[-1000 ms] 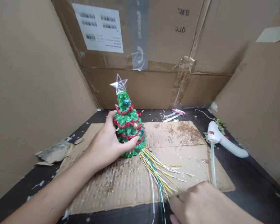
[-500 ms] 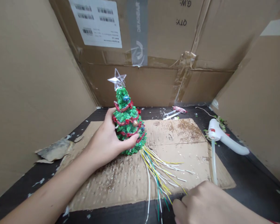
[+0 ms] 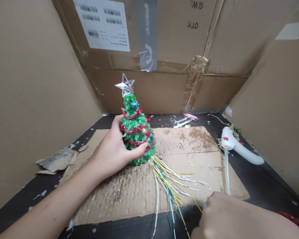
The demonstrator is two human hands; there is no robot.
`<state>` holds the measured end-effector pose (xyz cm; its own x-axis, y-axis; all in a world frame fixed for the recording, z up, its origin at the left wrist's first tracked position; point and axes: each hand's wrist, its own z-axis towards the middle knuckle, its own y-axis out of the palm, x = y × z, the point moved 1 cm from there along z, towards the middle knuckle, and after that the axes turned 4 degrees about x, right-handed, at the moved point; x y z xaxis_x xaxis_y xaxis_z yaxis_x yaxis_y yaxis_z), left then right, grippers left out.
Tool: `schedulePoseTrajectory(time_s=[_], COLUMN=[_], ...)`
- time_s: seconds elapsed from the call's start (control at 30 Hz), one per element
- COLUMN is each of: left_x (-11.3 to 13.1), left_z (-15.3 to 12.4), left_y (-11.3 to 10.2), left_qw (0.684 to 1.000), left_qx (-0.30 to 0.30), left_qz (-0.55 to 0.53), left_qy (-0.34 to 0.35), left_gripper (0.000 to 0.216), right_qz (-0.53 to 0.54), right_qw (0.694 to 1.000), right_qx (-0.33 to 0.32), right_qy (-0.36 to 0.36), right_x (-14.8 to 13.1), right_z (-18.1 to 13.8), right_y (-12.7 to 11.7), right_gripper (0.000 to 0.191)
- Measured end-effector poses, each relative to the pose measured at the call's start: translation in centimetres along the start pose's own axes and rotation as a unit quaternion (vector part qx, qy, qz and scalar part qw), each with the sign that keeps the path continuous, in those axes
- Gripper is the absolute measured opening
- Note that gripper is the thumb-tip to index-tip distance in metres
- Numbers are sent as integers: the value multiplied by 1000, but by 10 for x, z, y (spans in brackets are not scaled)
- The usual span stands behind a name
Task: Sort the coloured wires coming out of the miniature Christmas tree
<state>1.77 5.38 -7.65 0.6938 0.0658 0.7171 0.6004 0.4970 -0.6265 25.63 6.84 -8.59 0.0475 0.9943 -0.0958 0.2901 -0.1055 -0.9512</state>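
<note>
A small green Christmas tree (image 3: 136,124) with red garland and small baubles stands slightly tilted on a cardboard sheet (image 3: 189,142). A clear plastic star (image 3: 126,85) tops it. My left hand (image 3: 118,146) grips the tree from the left, thumb across the lower front and fingers behind. From the base, thin yellow, white and green wires (image 3: 168,177) fan out toward the near right. My right hand (image 3: 220,217), slightly blurred, is closed at the lower right beside the wire ends. One yellow wire reaches its knuckles; what the fingers hold is hidden.
A white glue gun (image 3: 239,146) with a glue stick (image 3: 227,171) lies at the right. Near the back are a pink-and-white bundle (image 3: 190,117) and white strips. Torn cardboard (image 3: 57,160) lies left. Cardboard walls enclose the dark table. Something red (image 3: 292,220) shows lower right.
My right hand has moved a little right and toward me; the near wire ends have shifted slightly. A red thing has come into view at lower right. My left hand and the tree stay put.
</note>
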Motion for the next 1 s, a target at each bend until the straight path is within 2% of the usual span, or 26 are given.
schedulePoseTrajectory(time_s=[0.17, 0.23, 0.33, 0.47, 0.77, 1.0], left_x=[1, 1, 0, -1, -3, -1], left_z=[0, 0, 0, 1, 1, 1], left_y=[0, 0, 1, 0, 0, 0], left_qw=[1000, 1000, 1000, 1000, 1000, 1000], left_qx=[3, 2, -2, -5, -5, -3], left_qz=[-2, -5, -17, -18, -3, -8], left_qy=[2, 0, -1, 2, 11, 9], left_gripper=[72, 73, 74, 73, 73, 72], right_qz=[13, 27, 66, 99, 41, 51], right_qw=[986, 980, 966, 950, 954, 942], right_qx=[53, 66, 121, 188, 210, 211], right_qy=[155, 184, 216, 228, 211, 257], right_x=[10, 12, 13, 14, 13, 12], right_z=[4, 4, 3, 2, 7, 8], right_y=[-12, -14, -11, -4, 8, -4], right_gripper=[15, 13, 16, 15, 15, 8])
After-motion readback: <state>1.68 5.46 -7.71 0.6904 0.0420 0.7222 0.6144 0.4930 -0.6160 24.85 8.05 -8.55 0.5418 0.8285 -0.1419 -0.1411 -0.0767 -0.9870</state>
